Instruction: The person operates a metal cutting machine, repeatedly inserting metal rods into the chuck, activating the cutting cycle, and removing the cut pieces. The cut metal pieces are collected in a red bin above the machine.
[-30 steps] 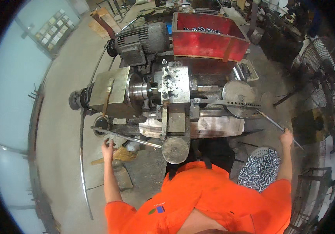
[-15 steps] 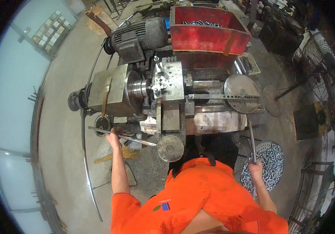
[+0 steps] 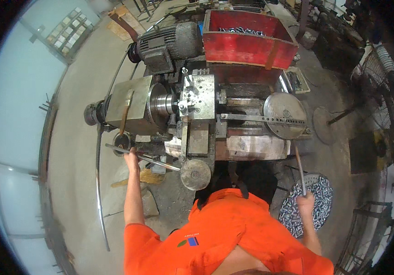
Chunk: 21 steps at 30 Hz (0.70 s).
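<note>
I stand at a grimy metal lathe [image 3: 197, 114] in an orange shirt. My left hand [image 3: 130, 157] grips a long steel lever bar [image 3: 153, 160] that runs along the machine's front left, next to a small dark cup [image 3: 120, 140]. My right hand [image 3: 305, 201] is closed on the lower end of a thin metal rod [image 3: 299, 165], which slopes up toward a round grey disc [image 3: 284, 114] on the machine's right side. Just below that hand is a round pan of small shiny metal parts [image 3: 314, 206].
A red bin [image 3: 247, 41] with metal pieces sits behind the lathe, beside a grey electric motor [image 3: 169, 41]. A round handwheel [image 3: 195, 174] sticks out toward me. A fan [image 3: 382, 87] and a round stand base [image 3: 323, 123] are at the right. A thin bent rod [image 3: 98, 192] lies on the concrete floor.
My right hand has pulled the thin rod from far out on the right down to above the pan of parts. My left hand has stayed on the lever bar.
</note>
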Motion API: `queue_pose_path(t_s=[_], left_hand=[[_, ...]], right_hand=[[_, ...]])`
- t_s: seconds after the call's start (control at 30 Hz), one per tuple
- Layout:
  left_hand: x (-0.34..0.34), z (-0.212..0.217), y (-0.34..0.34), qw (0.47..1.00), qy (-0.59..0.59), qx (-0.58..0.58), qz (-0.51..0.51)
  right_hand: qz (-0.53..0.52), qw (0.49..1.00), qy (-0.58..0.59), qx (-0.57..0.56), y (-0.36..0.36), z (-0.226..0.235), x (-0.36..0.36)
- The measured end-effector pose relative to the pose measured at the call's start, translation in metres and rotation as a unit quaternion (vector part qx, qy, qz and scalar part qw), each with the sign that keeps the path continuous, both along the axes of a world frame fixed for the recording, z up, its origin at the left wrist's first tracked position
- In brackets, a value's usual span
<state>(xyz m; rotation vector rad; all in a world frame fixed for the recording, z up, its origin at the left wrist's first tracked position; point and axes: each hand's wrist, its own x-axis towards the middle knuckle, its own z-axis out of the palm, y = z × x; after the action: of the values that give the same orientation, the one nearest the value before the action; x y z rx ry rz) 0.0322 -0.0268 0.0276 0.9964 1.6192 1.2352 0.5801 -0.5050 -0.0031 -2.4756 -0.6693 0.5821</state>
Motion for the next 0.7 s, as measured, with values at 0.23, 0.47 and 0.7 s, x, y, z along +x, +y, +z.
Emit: queue_pose_path(t_s=[0.23, 0.47, 0.7], left_hand=[[-0.002, -0.012, 0.003, 0.999, -0.01, -0.034, -0.016], [-0.039, -0.027, -0.009, 0.988, -0.15, 0.004, -0.045], [-0.042, -0.081, -0.022, 0.727, 0.601, -0.088, -0.319]], right_hand=[[0.058, 0.917, -0.31, -0.244, 0.026, 0.016, 0.184], [-0.075, 0.904, -0.402, -0.124, 0.098, 0.033, 0.148], [0.028, 0.941, -0.311, 0.132, 0.095, 0.005, -0.005]])
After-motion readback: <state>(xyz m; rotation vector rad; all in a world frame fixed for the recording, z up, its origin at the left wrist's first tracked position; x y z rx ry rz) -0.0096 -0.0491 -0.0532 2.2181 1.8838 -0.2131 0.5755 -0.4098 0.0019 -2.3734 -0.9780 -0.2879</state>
